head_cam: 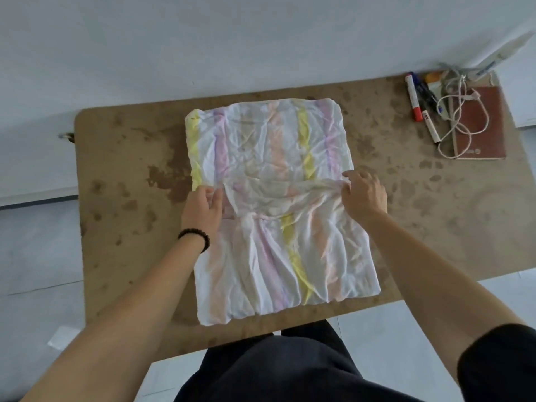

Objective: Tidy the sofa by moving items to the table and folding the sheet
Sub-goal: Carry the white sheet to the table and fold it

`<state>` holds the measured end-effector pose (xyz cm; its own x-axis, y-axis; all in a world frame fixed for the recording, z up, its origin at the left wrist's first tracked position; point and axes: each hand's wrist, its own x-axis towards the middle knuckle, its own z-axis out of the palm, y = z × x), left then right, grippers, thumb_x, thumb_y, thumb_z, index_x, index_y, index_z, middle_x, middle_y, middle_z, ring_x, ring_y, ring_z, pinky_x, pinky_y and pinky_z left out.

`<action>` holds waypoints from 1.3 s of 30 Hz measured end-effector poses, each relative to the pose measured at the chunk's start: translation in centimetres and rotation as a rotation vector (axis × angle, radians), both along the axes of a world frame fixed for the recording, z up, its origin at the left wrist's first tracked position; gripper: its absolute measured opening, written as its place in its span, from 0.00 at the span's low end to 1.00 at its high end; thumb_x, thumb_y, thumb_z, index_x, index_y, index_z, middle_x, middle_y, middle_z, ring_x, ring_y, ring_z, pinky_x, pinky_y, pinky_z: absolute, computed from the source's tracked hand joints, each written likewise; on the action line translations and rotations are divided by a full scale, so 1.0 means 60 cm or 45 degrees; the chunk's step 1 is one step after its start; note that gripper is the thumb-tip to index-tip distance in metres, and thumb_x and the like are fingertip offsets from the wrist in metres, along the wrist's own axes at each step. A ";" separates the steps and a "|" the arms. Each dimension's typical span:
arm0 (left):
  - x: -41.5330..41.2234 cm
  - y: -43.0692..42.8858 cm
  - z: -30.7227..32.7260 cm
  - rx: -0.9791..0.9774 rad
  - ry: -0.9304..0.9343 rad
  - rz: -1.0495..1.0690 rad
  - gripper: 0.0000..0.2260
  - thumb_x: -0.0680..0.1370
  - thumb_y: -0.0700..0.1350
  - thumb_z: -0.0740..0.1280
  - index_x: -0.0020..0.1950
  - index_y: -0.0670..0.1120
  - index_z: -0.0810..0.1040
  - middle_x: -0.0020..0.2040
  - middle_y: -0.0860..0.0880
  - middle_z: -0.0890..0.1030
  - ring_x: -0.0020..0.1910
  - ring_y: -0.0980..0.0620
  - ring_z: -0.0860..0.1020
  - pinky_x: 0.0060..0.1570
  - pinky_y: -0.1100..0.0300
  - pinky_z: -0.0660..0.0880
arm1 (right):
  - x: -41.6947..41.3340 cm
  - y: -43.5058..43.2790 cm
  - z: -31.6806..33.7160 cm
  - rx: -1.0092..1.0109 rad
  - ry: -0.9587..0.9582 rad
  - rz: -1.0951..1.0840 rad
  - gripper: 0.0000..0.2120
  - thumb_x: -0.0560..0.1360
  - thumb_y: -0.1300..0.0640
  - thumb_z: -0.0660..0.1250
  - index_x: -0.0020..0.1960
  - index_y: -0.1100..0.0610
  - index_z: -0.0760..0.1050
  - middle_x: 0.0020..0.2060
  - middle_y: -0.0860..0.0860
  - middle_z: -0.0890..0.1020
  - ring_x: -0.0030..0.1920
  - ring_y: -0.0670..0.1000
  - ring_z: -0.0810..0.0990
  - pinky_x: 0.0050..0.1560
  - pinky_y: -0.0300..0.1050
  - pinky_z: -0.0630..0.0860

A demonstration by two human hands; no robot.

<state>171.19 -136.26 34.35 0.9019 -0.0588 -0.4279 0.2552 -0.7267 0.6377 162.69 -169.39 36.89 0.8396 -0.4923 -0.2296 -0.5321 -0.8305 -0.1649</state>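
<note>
A white sheet (269, 146) with pastel yellow, pink and orange stripes lies partly folded in the middle of the brown table (124, 158). A bunched crease runs across its middle. My left hand (203, 210), with a black bead bracelet on the wrist, pinches the sheet's left edge at that crease. At the crease's right end, my right hand (364, 194) grips the gathered cloth. The near half of the sheet reaches the table's front edge.
At the table's far right corner lie a red-brown notebook (487, 132), a tangled white cable (461, 123) and several markers (417, 103). The floor around is pale grey. My dark-trousered legs (290, 369) stand against the table's near edge.
</note>
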 end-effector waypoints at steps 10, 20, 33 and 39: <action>-0.044 0.058 0.026 0.653 -0.283 -0.892 0.08 0.79 0.55 0.63 0.53 0.55 0.79 0.47 0.57 0.80 0.54 0.51 0.74 0.53 0.52 0.55 | -0.052 -0.007 -0.023 -0.156 -0.048 0.656 0.14 0.65 0.58 0.78 0.49 0.57 0.83 0.40 0.55 0.82 0.44 0.60 0.81 0.58 0.57 0.73; -0.040 0.049 0.104 -0.126 -0.095 -0.423 0.06 0.66 0.48 0.62 0.33 0.48 0.67 0.24 0.55 0.68 0.24 0.55 0.64 0.28 0.60 0.64 | -0.063 -0.020 -0.003 -0.086 0.019 0.297 0.04 0.70 0.61 0.71 0.45 0.56 0.79 0.42 0.53 0.79 0.43 0.59 0.79 0.52 0.51 0.71; 0.089 0.004 0.026 0.520 -0.379 -0.591 0.13 0.80 0.54 0.61 0.43 0.47 0.77 0.42 0.46 0.78 0.45 0.42 0.75 0.44 0.49 0.73 | 0.024 -0.048 -0.026 -0.003 0.135 0.132 0.13 0.78 0.53 0.56 0.53 0.54 0.78 0.52 0.54 0.79 0.52 0.57 0.77 0.48 0.48 0.69; 0.066 -0.026 -0.025 0.437 -0.476 -0.910 0.07 0.78 0.48 0.66 0.46 0.45 0.76 0.47 0.48 0.81 0.50 0.44 0.76 0.47 0.49 0.72 | 0.015 -0.052 -0.038 -0.018 0.130 0.241 0.14 0.80 0.51 0.59 0.62 0.54 0.76 0.58 0.54 0.75 0.58 0.59 0.75 0.54 0.51 0.72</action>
